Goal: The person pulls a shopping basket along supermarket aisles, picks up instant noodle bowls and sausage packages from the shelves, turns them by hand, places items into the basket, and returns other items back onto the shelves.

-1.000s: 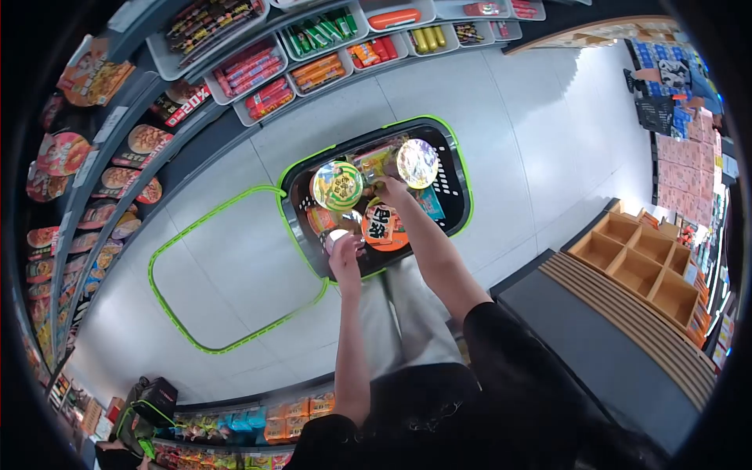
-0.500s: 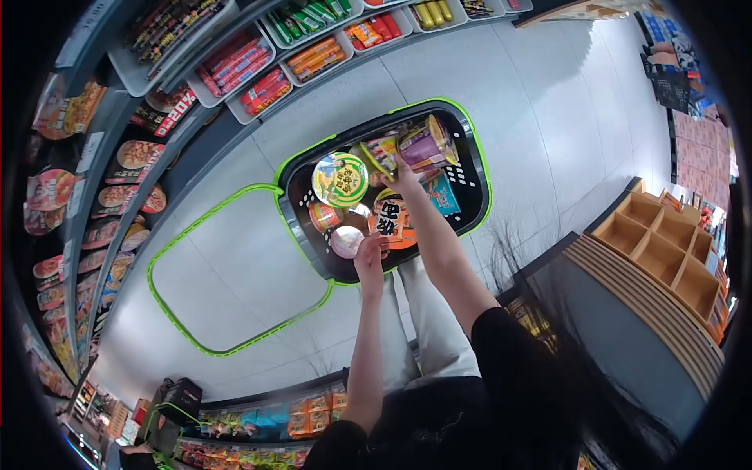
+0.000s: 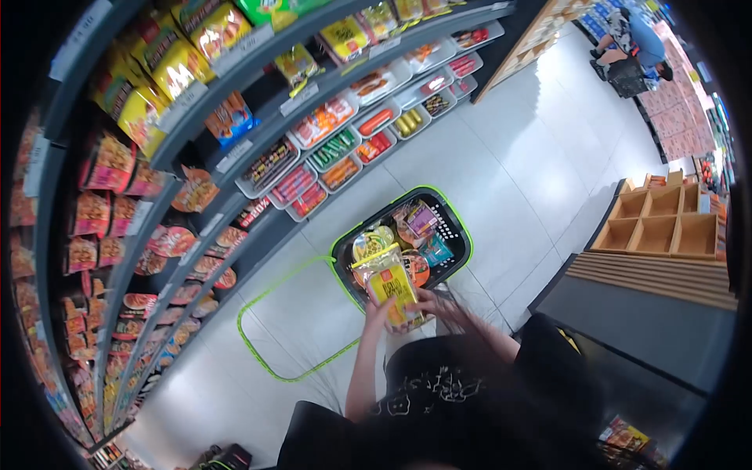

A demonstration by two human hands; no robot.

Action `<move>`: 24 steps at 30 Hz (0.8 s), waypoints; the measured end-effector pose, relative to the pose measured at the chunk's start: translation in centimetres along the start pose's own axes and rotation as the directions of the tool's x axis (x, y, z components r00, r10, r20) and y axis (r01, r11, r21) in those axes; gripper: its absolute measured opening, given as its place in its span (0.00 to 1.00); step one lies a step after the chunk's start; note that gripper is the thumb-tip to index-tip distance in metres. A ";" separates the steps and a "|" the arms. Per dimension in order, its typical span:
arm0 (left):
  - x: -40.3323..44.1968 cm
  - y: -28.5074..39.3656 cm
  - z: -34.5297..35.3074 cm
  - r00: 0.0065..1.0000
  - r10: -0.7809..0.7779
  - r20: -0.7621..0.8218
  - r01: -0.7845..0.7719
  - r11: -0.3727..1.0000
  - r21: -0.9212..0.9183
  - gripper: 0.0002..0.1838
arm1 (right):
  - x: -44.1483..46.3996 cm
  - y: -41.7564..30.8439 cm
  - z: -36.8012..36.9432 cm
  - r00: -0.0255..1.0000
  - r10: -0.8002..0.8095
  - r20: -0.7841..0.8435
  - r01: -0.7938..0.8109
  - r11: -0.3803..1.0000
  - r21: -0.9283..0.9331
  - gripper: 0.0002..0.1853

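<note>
I hold a clear food packet (image 3: pixel 394 291) with a yellow label and a small red mark in front of my body, over the near edge of the shopping basket. My left hand (image 3: pixel 377 315) grips its lower left side, and my right hand (image 3: pixel 431 304) grips its lower right side. Beneath it on the floor stands the black basket with a green rim (image 3: pixel 468 235). Inside are a round instant noodle bowl (image 3: pixel 371 241) with a yellow-green lid, a purple-labelled tub (image 3: pixel 421 220), a blue packet (image 3: pixel 436 250) and an orange container (image 3: pixel 416 270), partly covered by the packet.
The basket's green handle (image 3: pixel 244 329) is folded down to the left. Shelves of packaged noodles (image 3: pixel 172 240) and trays of sausages (image 3: pixel 337 149) curve along the left. A wooden compartment display (image 3: pixel 656 235) stands right. Far off, a person (image 3: pixel 644 48) bends beside another basket.
The yellow-labelled packet has come up out of the basket toward my body, now in both hands. My view has lifted, showing more shelves, and the basket appears smaller.
</note>
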State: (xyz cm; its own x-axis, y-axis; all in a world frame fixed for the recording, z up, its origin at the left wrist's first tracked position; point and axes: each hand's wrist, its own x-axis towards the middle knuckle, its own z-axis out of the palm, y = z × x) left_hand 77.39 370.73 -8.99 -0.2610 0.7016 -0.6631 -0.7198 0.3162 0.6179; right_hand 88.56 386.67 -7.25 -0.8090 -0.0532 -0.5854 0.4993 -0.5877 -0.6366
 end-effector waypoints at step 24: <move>20.2 18.0 35.7 0.862 0.489 -0.130 -0.449 0.858 0.249 0.15 | -9.4 -29.5 -30.6 0.946 -0.325 -0.006 0.318 0.930 -0.182 0.28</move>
State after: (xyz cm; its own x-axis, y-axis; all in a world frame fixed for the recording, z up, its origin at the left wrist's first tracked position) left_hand 82.11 413.38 3.87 -0.6611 0.6766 -0.3244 -0.3399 0.1154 0.9334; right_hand 90.95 429.16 1.68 -0.9253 0.1455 -0.3502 0.2636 -0.4170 -0.8698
